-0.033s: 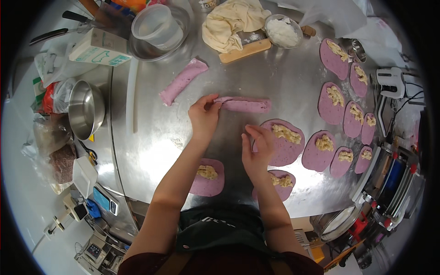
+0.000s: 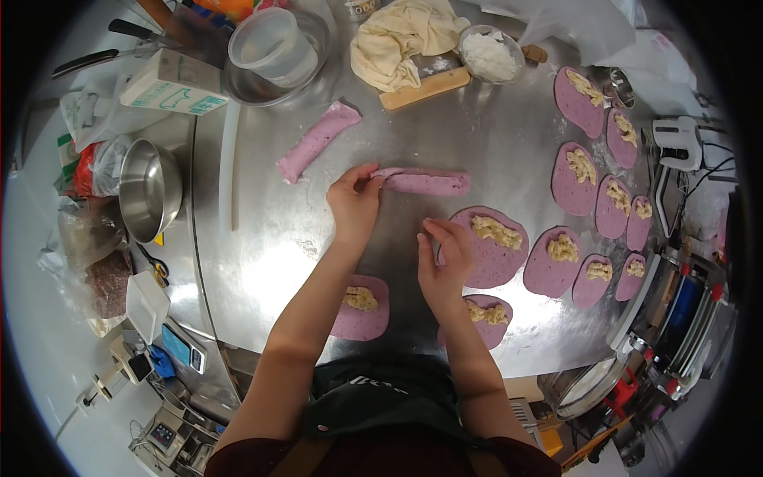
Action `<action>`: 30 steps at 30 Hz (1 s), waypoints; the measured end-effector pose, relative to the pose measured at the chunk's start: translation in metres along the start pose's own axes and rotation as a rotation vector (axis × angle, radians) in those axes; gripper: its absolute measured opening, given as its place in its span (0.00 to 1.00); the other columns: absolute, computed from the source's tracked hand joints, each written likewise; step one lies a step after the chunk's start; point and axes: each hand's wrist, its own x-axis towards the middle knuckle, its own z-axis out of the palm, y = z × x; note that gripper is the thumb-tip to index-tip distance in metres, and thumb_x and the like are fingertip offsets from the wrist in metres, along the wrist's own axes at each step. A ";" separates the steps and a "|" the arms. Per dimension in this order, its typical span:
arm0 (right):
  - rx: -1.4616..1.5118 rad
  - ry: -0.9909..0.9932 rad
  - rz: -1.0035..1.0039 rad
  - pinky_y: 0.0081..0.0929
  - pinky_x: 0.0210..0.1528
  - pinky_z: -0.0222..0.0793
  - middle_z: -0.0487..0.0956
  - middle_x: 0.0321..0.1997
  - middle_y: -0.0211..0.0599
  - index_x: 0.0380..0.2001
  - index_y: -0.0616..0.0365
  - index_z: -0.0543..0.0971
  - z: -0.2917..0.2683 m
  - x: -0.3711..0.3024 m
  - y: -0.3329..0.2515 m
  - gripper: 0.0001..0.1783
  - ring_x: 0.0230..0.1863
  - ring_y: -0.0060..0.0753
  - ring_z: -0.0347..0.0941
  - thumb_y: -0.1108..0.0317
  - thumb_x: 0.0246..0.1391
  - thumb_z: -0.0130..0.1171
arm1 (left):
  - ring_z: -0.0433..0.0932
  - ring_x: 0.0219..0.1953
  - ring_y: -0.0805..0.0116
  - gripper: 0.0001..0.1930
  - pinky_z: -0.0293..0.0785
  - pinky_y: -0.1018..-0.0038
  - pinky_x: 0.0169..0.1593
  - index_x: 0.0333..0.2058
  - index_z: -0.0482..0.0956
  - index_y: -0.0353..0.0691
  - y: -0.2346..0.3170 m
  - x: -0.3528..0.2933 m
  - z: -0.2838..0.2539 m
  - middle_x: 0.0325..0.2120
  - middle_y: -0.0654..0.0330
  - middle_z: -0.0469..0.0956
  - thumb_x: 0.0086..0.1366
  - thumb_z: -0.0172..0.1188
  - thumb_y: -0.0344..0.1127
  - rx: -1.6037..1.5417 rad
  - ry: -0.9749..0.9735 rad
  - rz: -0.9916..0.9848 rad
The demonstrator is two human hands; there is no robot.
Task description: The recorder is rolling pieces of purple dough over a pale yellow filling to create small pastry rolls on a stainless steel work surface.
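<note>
A purple dough roll (image 2: 425,182) lies crosswise near the middle of the steel table. My left hand (image 2: 355,203) pinches its left end between thumb and fingers. Just below the roll, my right hand (image 2: 447,258) hovers with nothing in it, its bent fingers apart from the thumb. Close by that hand is a flat purple dough piece (image 2: 505,258) topped with lumpy pale-yellow filling (image 2: 497,232). Another filled dough piece (image 2: 369,318) is partly covered by my left forearm, and one more (image 2: 494,334) by my right. A second roll (image 2: 318,143) rests farther left, tilted.
Several filled dough pieces (image 2: 563,270) spread along the right side. At the back are a cloth-like pale dough mass (image 2: 401,40), a wooden-edged scraper (image 2: 425,87) and a bowl of white flour (image 2: 493,56). A steel bowl (image 2: 149,191), carton (image 2: 175,83) and scissors (image 2: 155,266) stand left.
My right hand has shifted very slightly left. The left hand stays on the roll's end.
</note>
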 end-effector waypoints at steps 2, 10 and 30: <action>0.054 -0.006 0.059 0.35 0.41 0.72 0.77 0.41 0.42 0.39 0.60 0.78 0.000 -0.004 -0.001 0.14 0.41 0.44 0.75 0.80 0.47 0.63 | 0.79 0.33 0.73 0.12 0.76 0.79 0.34 0.41 0.82 0.32 -0.001 -0.001 0.000 0.32 0.56 0.82 0.57 0.62 0.22 -0.071 -0.008 -0.031; 0.063 0.012 0.072 0.34 0.39 0.72 0.78 0.40 0.42 0.38 0.60 0.79 -0.004 -0.010 -0.005 0.13 0.39 0.44 0.76 0.80 0.46 0.63 | 0.79 0.36 0.71 0.07 0.83 0.77 0.41 0.39 0.82 0.30 0.003 -0.005 -0.005 0.35 0.56 0.80 0.65 0.56 0.23 -0.314 -0.010 -0.153; 1.403 0.356 1.121 0.40 0.63 0.63 0.72 0.54 0.49 0.61 0.74 0.57 0.027 0.011 0.000 0.29 0.58 0.41 0.67 0.72 0.61 0.52 | 0.78 0.43 0.57 0.24 0.73 0.67 0.49 0.46 0.77 0.34 0.071 0.052 0.020 0.40 0.52 0.77 0.49 0.71 0.33 0.744 -0.862 0.466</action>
